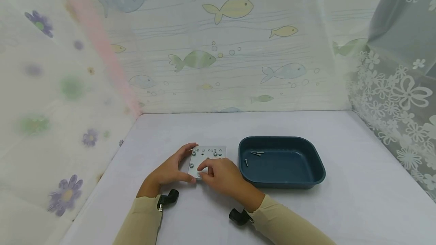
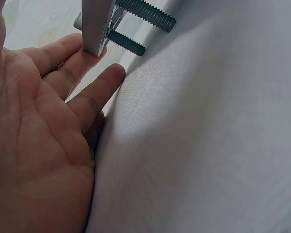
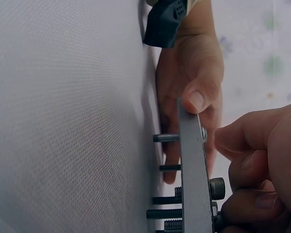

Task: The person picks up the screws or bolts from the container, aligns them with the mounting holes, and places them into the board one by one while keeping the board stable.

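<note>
A silver metal plate (image 1: 206,154) with drilled holes and several socket-head screws lies in front of me. My left hand (image 1: 172,169) grips it, thumb at the near left corner and fingertips at the far left edge. Below the plate, threaded shanks (image 2: 148,14) point down toward the tabletop. My right hand (image 1: 221,175) hovers over the plate's near part with curled fingers. In the right wrist view, its thumb tip is close beside a small screw head (image 3: 204,134), and nothing shows between the fingers. A larger screw head (image 3: 217,188) stands farther along the plate.
A dark blue tray (image 1: 282,185) is to the right of the plate, with several loose screws (image 1: 256,154) at its left side. White cloth covers the table (image 1: 190,127). Patterned curtains (image 1: 235,86) hang behind and on both sides.
</note>
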